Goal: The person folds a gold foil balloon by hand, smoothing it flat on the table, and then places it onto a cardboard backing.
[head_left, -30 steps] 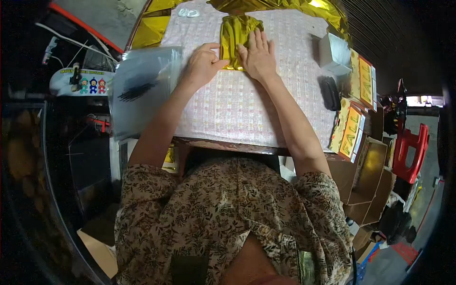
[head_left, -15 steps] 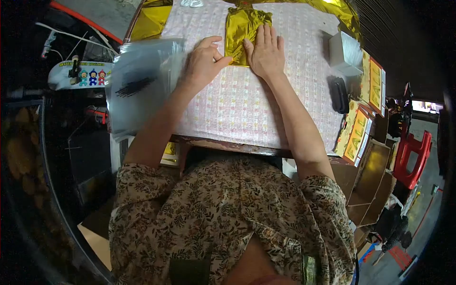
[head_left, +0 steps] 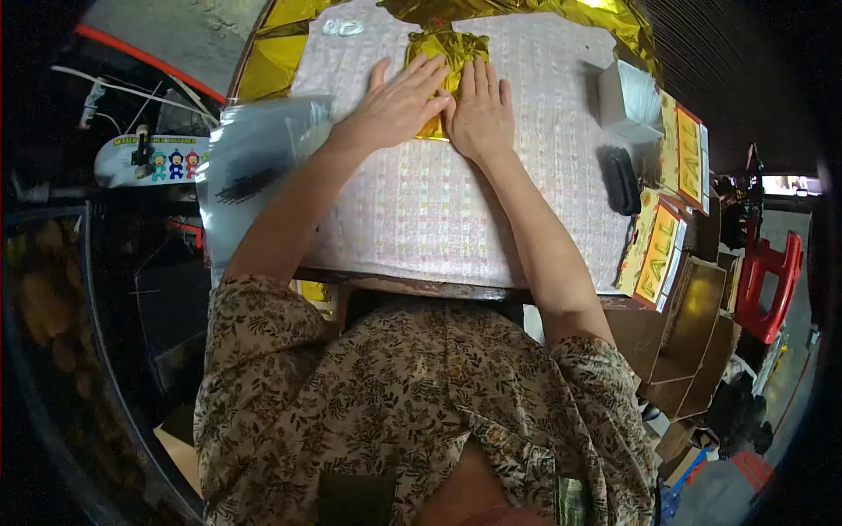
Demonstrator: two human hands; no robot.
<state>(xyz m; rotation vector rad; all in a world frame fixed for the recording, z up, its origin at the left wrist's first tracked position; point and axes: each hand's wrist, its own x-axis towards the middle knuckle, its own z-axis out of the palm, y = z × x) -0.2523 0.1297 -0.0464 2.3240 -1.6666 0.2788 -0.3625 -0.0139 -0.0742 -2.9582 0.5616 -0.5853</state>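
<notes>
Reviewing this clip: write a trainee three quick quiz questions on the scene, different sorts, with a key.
1. True or false: the left hand is gripping the black case.
2. Which is nearest the right hand? A) white box B) small gold foil piece C) red stool
3. Fill the gap: the clear plastic sheets lie nearer the ____ hand.

Key: 1. False; it lies over the small gold foil piece. 2. B. 3. left.

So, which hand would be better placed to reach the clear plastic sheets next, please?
Probably the left hand: it's nearer the clear plastic sheets, while the right hand rests farther off, partly over the gold foil.
</notes>
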